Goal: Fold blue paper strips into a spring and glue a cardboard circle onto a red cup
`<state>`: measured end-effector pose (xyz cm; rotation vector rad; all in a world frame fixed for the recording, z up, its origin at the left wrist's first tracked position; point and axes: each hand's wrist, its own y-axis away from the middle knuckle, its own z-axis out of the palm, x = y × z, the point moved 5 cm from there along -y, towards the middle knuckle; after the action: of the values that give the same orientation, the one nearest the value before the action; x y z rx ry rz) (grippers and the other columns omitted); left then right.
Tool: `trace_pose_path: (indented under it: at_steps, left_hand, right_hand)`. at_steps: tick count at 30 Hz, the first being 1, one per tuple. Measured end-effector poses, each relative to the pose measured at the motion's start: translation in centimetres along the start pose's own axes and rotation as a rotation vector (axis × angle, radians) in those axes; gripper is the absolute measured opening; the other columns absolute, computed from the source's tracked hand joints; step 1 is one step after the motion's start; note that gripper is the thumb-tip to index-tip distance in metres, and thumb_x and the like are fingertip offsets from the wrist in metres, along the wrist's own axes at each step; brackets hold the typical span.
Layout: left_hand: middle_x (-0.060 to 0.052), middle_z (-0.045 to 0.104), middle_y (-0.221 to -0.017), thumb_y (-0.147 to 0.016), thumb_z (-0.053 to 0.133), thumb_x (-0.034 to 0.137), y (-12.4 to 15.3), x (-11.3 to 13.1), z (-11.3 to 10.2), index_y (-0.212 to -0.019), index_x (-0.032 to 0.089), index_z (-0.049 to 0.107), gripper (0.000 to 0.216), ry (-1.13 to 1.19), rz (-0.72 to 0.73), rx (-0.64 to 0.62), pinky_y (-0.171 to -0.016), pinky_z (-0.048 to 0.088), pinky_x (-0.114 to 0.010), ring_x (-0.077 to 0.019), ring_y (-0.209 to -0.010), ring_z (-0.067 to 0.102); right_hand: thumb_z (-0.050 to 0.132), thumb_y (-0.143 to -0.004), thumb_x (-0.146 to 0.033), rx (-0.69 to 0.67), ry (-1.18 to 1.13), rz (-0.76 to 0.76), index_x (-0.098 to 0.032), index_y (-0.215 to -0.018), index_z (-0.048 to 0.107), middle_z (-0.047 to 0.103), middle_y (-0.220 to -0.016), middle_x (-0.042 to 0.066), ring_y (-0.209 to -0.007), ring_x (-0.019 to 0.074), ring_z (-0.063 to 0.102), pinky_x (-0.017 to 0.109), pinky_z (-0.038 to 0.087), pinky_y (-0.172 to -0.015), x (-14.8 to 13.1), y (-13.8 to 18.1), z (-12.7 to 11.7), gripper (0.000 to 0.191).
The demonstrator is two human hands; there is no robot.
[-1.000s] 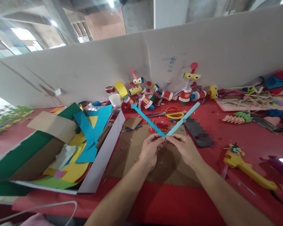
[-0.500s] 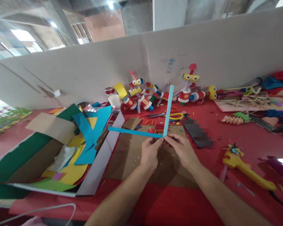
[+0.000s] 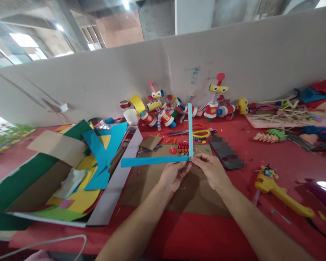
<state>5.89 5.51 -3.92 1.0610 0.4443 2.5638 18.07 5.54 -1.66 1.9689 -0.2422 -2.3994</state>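
Two paper strips meet at a corner between my fingertips, above a brown cardboard sheet. The darker blue paper strip (image 3: 154,161) points left, and the light blue paper strip (image 3: 190,130) stands up and away from me. My left hand (image 3: 174,176) is closed in a pinch on the strips near their joined ends. Closed as well, my right hand (image 3: 210,170) pinches that same corner from the right side. Just beyond the strips lie a folded red paper spring (image 3: 183,147) and a red paper disc (image 3: 173,150).
On the left is a box (image 3: 114,181) of coloured paper scraps. Several paper-cup robot figures (image 3: 165,117) line the grey partition. Yellow-handled scissors (image 3: 201,133) and a black phone (image 3: 226,154) lie beyond the cardboard (image 3: 143,185). A yellow glue gun (image 3: 284,195) rests at right.
The joined strips have turned slightly: the dark strip's left end has come down nearer me, and the light strip's upper end has swung left. Both hands keep their pinch.
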Motion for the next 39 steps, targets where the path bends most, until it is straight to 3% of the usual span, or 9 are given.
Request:
trace_pose_path:
  at_steps: [3, 8, 15, 24, 30, 39]
  left_hand:
    - [-0.005, 0.069, -0.072, -0.069, 0.061, -0.002, 0.0, -0.2, -0.2, -0.068, 0.010, 0.066, 0.013, 0.017, -0.008, 0.042, -0.068, 0.055, -0.020, -0.0112, -0.068, 0.065]
    - [-0.005, 0.068, -0.070, -0.070, 0.061, -0.001, -0.1, 0.0, 0.1, -0.069, 0.009, 0.066, 0.011, -0.026, -0.007, -0.018, -0.067, 0.054, -0.017, -0.0093, -0.064, 0.064]
    - [-0.002, 0.065, -0.065, -0.069, 0.066, 0.001, 0.1, 0.1, 0.2, -0.067, 0.010, 0.065, 0.009, -0.057, -0.041, -0.012, -0.063, 0.052, -0.015, -0.0069, -0.060, 0.061]
    - [-0.003, 0.065, -0.064, -0.069, 0.066, 0.001, 0.1, 0.2, 0.1, -0.064, 0.009, 0.064, 0.010, -0.083, -0.033, 0.005, -0.062, 0.053, -0.015, -0.0075, -0.060, 0.062]
    - [-0.003, 0.065, -0.066, -0.068, 0.067, 0.000, 0.1, 0.3, 0.0, -0.064, 0.010, 0.064, 0.011, -0.099, -0.037, 0.004, -0.063, 0.053, -0.015, -0.0078, -0.062, 0.063]
    - [-0.002, 0.063, -0.064, -0.064, 0.070, 0.000, -0.5, 0.6, -0.3, -0.063, 0.010, 0.063, 0.011, -0.070, -0.006, 0.026, -0.065, 0.051, -0.016, -0.0071, -0.061, 0.061]
  right_hand:
    - [0.074, -0.059, -0.035, -0.016, 0.018, -0.016, -0.017, -0.067, 0.069, 0.065, -0.066, 0.001, -0.064, 0.0134, 0.054, 0.027, 0.040, -0.065, 0.2, -0.1, -0.1, 0.020]
    - [0.074, -0.061, -0.036, -0.031, 0.037, -0.027, -0.017, -0.066, 0.069, 0.064, -0.064, 0.000, -0.062, 0.0128, 0.054, 0.026, 0.041, -0.064, 0.1, -0.1, -0.1, 0.020]
    - [0.076, -0.054, -0.037, -0.020, 0.073, 0.027, -0.017, -0.063, 0.069, 0.065, -0.061, 0.001, -0.060, 0.0138, 0.055, 0.027, 0.042, -0.061, -0.9, 0.5, 0.1, 0.023]
    - [0.080, -0.051, -0.034, -0.051, 0.013, -0.022, -0.019, -0.063, 0.070, 0.066, -0.061, 0.000, -0.062, 0.0140, 0.056, 0.028, 0.044, -0.064, 0.6, -0.3, -0.1, 0.022]
    - [0.076, -0.056, -0.038, -0.072, 0.064, -0.045, -0.018, -0.066, 0.071, 0.068, -0.067, 0.002, -0.065, 0.0156, 0.058, 0.029, 0.044, -0.064, 0.1, -0.2, -0.1, 0.022]
    - [0.067, -0.069, -0.035, -0.080, 0.268, -0.203, -0.023, -0.081, 0.074, 0.072, -0.081, 0.003, -0.080, 0.0226, 0.064, 0.036, 0.049, -0.074, -0.2, 0.1, 0.1, 0.018]
